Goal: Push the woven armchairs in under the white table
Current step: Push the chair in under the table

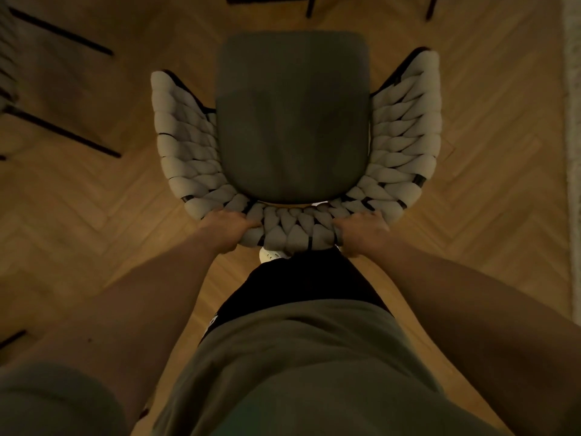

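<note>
Both hands on it now: left hand and right hand each clench the near top edge of the woven armchair, which stands mid-floor. Dark legs far left, possibly another chair's.

One woven armchair stands in full sight, with one green seat cushion. Two hands grip it. Several thin black legs of other furniture show at the edges.

armchair ahead, chair legs left
</note>
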`<state>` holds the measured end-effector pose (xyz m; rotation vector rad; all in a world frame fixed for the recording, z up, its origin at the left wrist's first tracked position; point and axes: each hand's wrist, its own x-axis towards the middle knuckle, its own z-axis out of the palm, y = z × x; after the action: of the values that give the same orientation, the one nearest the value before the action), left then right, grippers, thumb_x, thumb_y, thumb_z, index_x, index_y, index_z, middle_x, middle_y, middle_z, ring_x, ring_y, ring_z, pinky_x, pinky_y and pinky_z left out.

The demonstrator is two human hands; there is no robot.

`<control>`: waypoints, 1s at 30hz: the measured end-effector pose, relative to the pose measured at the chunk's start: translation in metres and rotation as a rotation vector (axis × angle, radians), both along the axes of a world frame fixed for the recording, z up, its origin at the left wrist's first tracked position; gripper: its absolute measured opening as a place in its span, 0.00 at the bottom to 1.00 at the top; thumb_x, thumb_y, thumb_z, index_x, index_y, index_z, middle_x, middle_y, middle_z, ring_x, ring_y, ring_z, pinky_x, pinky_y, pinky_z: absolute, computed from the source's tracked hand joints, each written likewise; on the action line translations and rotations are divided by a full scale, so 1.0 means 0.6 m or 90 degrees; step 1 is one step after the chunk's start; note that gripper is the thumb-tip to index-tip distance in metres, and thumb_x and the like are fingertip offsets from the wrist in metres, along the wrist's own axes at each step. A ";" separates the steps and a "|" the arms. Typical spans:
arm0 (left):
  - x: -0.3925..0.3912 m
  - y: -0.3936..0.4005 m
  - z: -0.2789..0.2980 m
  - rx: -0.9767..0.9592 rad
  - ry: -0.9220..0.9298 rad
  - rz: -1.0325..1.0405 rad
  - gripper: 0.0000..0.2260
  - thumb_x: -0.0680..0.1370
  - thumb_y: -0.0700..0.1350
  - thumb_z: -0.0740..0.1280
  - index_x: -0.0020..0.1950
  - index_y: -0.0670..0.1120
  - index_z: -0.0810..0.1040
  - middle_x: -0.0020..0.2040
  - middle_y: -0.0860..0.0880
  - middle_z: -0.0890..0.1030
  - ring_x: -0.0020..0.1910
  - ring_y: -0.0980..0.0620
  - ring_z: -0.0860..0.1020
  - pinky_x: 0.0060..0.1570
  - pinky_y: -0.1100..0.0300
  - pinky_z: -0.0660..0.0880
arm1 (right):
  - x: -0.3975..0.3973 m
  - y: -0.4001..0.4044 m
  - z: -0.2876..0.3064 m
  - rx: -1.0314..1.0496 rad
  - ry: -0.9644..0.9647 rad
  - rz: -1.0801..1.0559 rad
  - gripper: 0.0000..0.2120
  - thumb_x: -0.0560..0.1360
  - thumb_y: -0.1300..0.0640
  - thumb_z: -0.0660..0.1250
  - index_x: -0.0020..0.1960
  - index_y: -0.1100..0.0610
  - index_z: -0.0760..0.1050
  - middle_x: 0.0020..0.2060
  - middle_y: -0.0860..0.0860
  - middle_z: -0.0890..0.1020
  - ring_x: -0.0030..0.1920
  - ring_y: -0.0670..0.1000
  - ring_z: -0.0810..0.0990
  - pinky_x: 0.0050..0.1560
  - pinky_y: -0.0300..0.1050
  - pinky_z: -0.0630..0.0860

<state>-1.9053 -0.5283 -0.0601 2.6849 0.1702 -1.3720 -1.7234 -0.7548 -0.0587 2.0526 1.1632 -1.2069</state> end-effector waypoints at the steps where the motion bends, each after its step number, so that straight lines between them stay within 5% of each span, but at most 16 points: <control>1: -0.004 0.000 -0.001 -0.001 -0.017 0.007 0.30 0.79 0.41 0.65 0.78 0.60 0.61 0.68 0.49 0.75 0.65 0.45 0.74 0.59 0.51 0.72 | -0.003 -0.002 -0.002 0.013 -0.005 -0.008 0.20 0.74 0.47 0.66 0.66 0.45 0.70 0.57 0.52 0.79 0.60 0.57 0.75 0.64 0.58 0.65; 4: -0.024 -0.011 -0.006 0.026 -0.098 0.089 0.32 0.77 0.40 0.66 0.79 0.54 0.60 0.71 0.46 0.73 0.69 0.43 0.70 0.69 0.50 0.65 | -0.005 -0.022 -0.008 0.099 -0.028 -0.041 0.20 0.71 0.45 0.68 0.62 0.47 0.72 0.55 0.50 0.80 0.59 0.55 0.75 0.65 0.56 0.65; 8: -0.049 -0.046 0.012 0.069 -0.213 0.363 0.34 0.72 0.36 0.71 0.77 0.46 0.65 0.77 0.38 0.60 0.76 0.37 0.57 0.76 0.46 0.58 | -0.019 -0.066 0.003 0.326 -0.021 -0.206 0.24 0.67 0.50 0.72 0.63 0.52 0.77 0.54 0.51 0.81 0.59 0.55 0.77 0.63 0.48 0.67; 11: -0.057 -0.077 0.030 0.078 -0.336 0.678 0.31 0.71 0.38 0.71 0.73 0.48 0.66 0.76 0.40 0.57 0.71 0.38 0.63 0.66 0.45 0.69 | -0.033 -0.077 0.027 0.507 -0.035 -0.600 0.15 0.72 0.59 0.71 0.58 0.53 0.77 0.49 0.50 0.78 0.47 0.49 0.79 0.44 0.35 0.73; 13: -0.054 -0.091 0.027 0.070 -0.369 0.962 0.30 0.71 0.42 0.69 0.72 0.51 0.63 0.73 0.44 0.62 0.66 0.41 0.69 0.61 0.46 0.73 | -0.030 -0.074 0.025 0.547 -0.114 -0.908 0.15 0.72 0.58 0.70 0.58 0.51 0.74 0.52 0.50 0.77 0.50 0.50 0.78 0.48 0.42 0.78; 15: -0.042 -0.095 0.024 -0.068 -0.342 1.329 0.27 0.74 0.43 0.67 0.73 0.50 0.64 0.67 0.43 0.71 0.62 0.40 0.75 0.61 0.42 0.76 | -0.012 -0.074 0.002 0.495 -0.123 -1.178 0.21 0.69 0.50 0.72 0.59 0.51 0.72 0.58 0.52 0.78 0.56 0.52 0.79 0.57 0.52 0.79; 17: -0.029 -0.096 0.018 -0.317 -0.273 1.609 0.21 0.79 0.38 0.63 0.72 0.44 0.68 0.66 0.41 0.76 0.61 0.40 0.78 0.60 0.40 0.77 | 0.006 -0.084 -0.032 0.389 0.015 -1.366 0.30 0.65 0.44 0.74 0.63 0.54 0.73 0.59 0.53 0.80 0.54 0.53 0.81 0.55 0.54 0.82; 21: -0.019 -0.091 0.008 -0.340 -0.269 1.667 0.24 0.80 0.36 0.64 0.76 0.45 0.67 0.66 0.40 0.76 0.59 0.40 0.79 0.53 0.41 0.81 | 0.027 -0.090 -0.059 0.327 0.127 -1.371 0.24 0.75 0.53 0.71 0.69 0.57 0.73 0.59 0.54 0.81 0.54 0.56 0.83 0.52 0.56 0.83; 30: 0.021 -0.032 0.008 -0.286 -0.292 1.664 0.22 0.81 0.35 0.62 0.75 0.43 0.67 0.68 0.38 0.75 0.60 0.39 0.79 0.47 0.44 0.82 | 0.067 -0.039 -0.072 0.275 0.103 -1.304 0.26 0.70 0.51 0.75 0.66 0.54 0.75 0.54 0.53 0.83 0.50 0.57 0.84 0.51 0.59 0.83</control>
<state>-1.8925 -0.5474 -0.0554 0.4881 1.7844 0.2193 -1.6832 -0.7782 -0.1019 3.2882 -1.4437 -1.7573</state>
